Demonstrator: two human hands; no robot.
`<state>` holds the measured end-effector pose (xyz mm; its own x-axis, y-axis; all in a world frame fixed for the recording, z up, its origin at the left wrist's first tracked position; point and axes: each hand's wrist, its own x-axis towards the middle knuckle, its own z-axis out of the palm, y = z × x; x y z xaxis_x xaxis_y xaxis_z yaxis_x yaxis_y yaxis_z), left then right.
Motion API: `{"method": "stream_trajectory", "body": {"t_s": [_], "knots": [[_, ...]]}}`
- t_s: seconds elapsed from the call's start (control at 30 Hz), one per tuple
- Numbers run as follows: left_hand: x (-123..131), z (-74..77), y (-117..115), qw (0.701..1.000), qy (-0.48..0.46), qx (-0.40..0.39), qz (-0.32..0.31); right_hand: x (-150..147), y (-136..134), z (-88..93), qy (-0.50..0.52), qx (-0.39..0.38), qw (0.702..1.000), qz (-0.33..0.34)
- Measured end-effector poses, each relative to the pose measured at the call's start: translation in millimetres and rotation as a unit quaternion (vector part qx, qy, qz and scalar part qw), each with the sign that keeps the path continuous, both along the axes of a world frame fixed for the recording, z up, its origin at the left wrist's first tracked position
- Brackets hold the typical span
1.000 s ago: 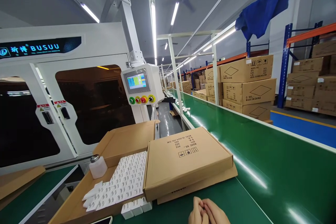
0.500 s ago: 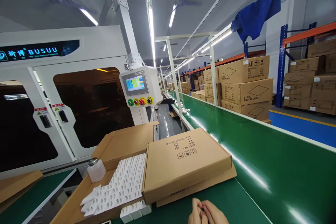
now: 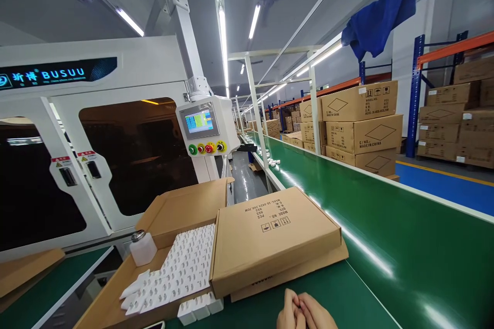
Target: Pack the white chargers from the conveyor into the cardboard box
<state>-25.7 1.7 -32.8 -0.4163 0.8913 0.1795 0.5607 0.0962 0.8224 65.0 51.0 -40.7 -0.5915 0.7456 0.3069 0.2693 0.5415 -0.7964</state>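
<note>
At the bottom edge my left hand (image 3: pixel 287 312) and my right hand (image 3: pixel 315 312) rest against each other, fingers closed and curled inward. No object shows between them, though the inside of both hands is hidden. Just beyond them lies a closed brown carton (image 3: pixel 270 241) with printed handling marks, on a flat cardboard piece (image 3: pixel 293 279). Left of it an open carton (image 3: pixel 106 290) holds rows of white plug-like parts with metal pins (image 3: pixel 185 262) and a white bottle with a metal top (image 3: pixel 142 248). Several white blocks (image 3: pixel 199 308) sit by its near edge.
A green conveyor belt (image 3: pixel 386 205) runs along the right, with small white parts (image 3: pixel 273 162) farther down. Stacked cartons (image 3: pixel 363 136) stand behind it. On the left is a white machine (image 3: pixel 146 67) with a control panel (image 3: pixel 208 126). A blue cloth (image 3: pixel 378 23) hangs overhead.
The view has shifted very slightly. My hands stay together in the same place, and the cartons and parts have not moved.
</note>
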Motion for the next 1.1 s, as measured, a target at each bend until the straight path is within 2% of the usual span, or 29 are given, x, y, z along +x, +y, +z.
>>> {"method": "stream_trajectory", "body": {"t_s": [0.17, 0.3, 0.53, 0.8, 0.93, 1.1], "knots": [[1.1, 0.2, -1.4, 1.000, 0.006, 0.014, 0.022, -0.6, 1.0, -7.6, 0.014, 0.003, 1.000, 0.000], [2.6, 4.2, -2.5, 1.000, 0.006, 0.015, 0.008, -1.4, 0.6, -7.7, 0.020, 0.004, 1.000, -0.005], [5.4, 8.2, -4.8, 0.999, 0.005, -0.002, 0.048, -0.7, -1.2, -6.2, 0.025, 0.002, 1.000, -0.008], [3.4, 2.7, -3.4, 0.998, 0.023, -0.015, 0.048, 0.8, -2.0, 1.8, 0.006, -0.001, 1.000, 0.009], [2.6, 4.7, -4.0, 1.000, 0.016, -0.006, 0.024, 0.1, -2.0, -2.4, 0.015, 0.006, 1.000, -0.003], [2.4, 3.3, -3.5, 1.000, -0.004, 0.015, 0.027, -0.5, -0.2, -8.5, 0.026, 0.010, 1.000, 0.006]]}}
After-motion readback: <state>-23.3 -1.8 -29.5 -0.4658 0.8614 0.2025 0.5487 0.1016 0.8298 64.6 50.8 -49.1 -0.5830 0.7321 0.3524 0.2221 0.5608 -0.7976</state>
